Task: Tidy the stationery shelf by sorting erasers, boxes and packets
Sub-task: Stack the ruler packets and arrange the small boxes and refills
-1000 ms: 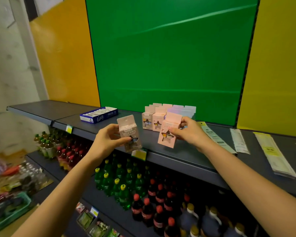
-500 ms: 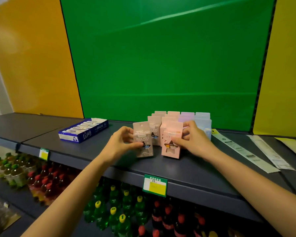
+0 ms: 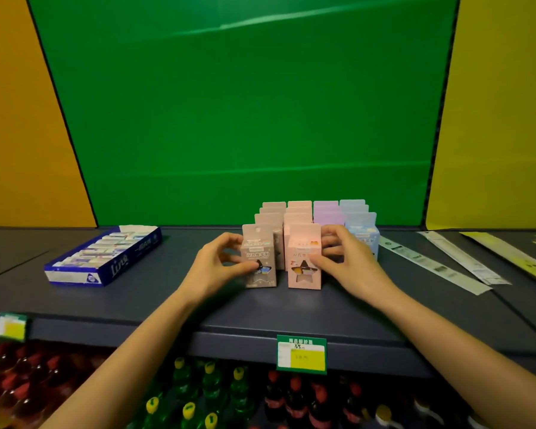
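A grey-brown star-window box [image 3: 259,261] stands upright on the dark shelf [image 3: 167,298], and my left hand [image 3: 220,264] grips it from the left with thumb and fingers. Beside it a pink star-window box [image 3: 304,258] stands upright; my right hand [image 3: 344,264] holds it from the right. Both boxes front rows of similar boxes: brown [image 3: 271,216], pink [image 3: 299,212], lilac [image 3: 328,212] and pale blue [image 3: 359,226]. The lower parts of the rear boxes are hidden.
An open blue tray of erasers [image 3: 106,257] lies on the shelf to the left. Several long flat packets [image 3: 430,263] lie to the right. A price tag [image 3: 301,354] hangs on the shelf edge. Bottles [image 3: 198,394] fill the shelf below.
Both hands have carried their boxes from the shelf's front edge back onto the shelf and stood them upright at the front of the rows. The camera has moved closer and to the right.
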`<state>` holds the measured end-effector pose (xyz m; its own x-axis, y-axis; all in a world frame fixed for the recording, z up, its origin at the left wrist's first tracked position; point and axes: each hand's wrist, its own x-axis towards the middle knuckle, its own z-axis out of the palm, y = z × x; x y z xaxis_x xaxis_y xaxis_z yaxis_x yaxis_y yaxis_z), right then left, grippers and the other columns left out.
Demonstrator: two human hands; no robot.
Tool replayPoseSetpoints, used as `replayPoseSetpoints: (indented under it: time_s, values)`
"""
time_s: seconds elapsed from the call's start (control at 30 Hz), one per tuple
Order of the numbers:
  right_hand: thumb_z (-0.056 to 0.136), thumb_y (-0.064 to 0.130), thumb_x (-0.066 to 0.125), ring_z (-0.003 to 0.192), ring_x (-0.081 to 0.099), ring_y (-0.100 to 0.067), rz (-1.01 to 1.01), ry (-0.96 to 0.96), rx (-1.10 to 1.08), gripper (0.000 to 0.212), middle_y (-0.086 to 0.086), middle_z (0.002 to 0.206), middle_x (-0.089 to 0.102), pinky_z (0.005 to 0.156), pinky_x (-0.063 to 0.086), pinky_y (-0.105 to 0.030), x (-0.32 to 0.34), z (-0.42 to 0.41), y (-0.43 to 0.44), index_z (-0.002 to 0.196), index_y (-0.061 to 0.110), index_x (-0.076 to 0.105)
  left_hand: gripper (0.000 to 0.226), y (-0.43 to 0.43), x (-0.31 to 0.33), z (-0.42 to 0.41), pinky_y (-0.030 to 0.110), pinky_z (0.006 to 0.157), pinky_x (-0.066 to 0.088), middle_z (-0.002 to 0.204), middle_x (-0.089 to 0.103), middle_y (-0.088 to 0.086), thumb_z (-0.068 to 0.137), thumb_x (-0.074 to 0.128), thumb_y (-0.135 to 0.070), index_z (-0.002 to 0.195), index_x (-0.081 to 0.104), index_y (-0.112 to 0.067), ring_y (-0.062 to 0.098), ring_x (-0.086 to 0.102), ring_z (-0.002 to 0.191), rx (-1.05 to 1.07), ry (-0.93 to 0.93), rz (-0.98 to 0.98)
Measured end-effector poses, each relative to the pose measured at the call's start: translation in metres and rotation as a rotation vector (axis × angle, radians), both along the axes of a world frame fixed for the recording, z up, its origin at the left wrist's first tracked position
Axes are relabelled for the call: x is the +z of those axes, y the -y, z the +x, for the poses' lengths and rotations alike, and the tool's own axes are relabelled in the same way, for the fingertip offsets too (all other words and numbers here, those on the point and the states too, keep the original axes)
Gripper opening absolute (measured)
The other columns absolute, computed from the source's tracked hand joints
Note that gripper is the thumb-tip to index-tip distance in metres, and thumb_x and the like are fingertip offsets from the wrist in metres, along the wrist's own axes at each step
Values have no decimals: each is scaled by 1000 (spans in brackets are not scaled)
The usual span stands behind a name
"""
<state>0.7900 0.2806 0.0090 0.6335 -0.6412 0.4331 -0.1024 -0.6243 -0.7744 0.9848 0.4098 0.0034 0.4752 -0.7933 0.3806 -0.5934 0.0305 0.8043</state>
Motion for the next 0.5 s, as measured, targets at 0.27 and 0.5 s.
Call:
replayPoseSetpoints:
  time_s: [0.27, 0.5]
  values:
    - [80, 9, 69, 93, 59, -14, 28, 96, -109, 38, -2, 103, 59, 75, 48, -15, -8, 10, -5, 113, 8, 50, 41, 10, -4, 7, 17, 70, 53, 100, 65, 4, 68, 79, -15, 103, 58, -11, 11, 64, 80, 22, 12, -41]
    - [81, 5, 66, 97, 58, -13, 36, 120, -119, 34, 0, 104, 58, 75, 50, -11, -12, 20, -12, 112, 5, 53, 32, 11, -2, 4, 15, 66, 54, 97, 67, -1, 69, 77, -13, 96, 61, -20, 6, 67, 79, -35, -39, -34]
